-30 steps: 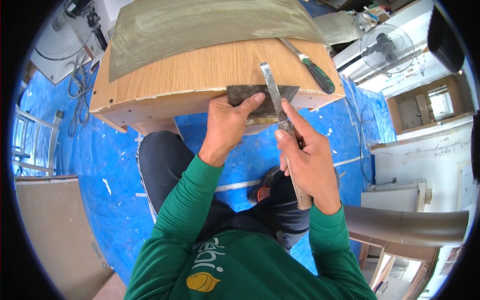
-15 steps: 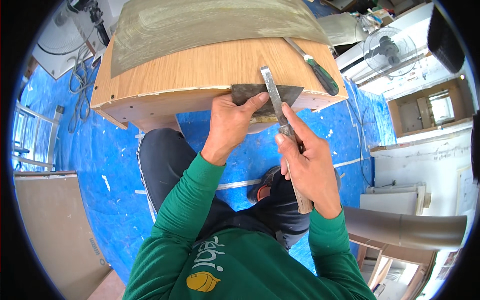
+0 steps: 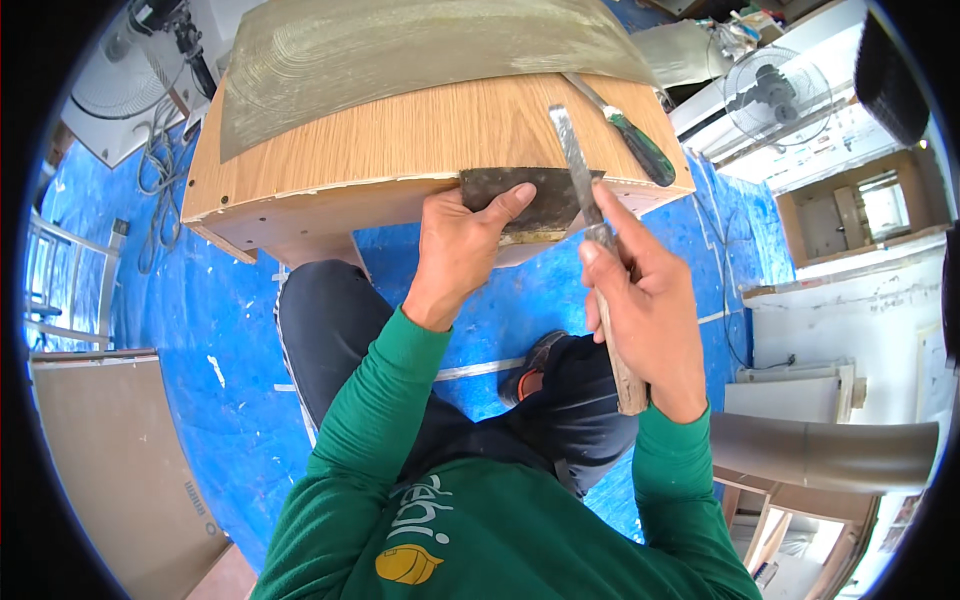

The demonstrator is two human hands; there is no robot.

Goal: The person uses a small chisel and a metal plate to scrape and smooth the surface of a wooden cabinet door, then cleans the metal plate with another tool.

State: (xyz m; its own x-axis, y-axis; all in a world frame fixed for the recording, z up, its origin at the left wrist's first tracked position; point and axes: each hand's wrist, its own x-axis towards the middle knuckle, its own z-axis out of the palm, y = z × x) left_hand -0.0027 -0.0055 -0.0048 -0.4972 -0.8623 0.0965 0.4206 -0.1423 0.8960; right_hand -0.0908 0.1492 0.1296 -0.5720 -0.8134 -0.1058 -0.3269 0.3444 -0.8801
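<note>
My left hand (image 3: 465, 240) pinches a dark rectangular plate (image 3: 548, 205) against the front edge of a curved wood-grain panel (image 3: 390, 135), thumb on top. A pale, rough strip runs along the plate's near edge. In my right hand (image 3: 648, 305) is a chisel (image 3: 573, 150) with a worn wooden handle, its forefinger stretched along the blade. The blade tip points away from me, over the panel just beyond the plate's right part. Whether the blade touches anything cannot be told. A green-and-black-handled tool (image 3: 642, 148) with a metal shaft lies on the panel's right end.
A greyish thin sheet (image 3: 430, 50) covers the panel's far part. Blue sheeting (image 3: 230, 330) spreads over the floor. Fans (image 3: 775, 95) stand at both far sides, with a coiled cable (image 3: 158, 190) at left. Boards (image 3: 120, 440) lean at left; a brown roll (image 3: 820, 450) lies at right.
My right hand has moved right with the chisel, and the blade tip has shifted away and to the right, uncovering more of the plate. My left hand stays nearly still.
</note>
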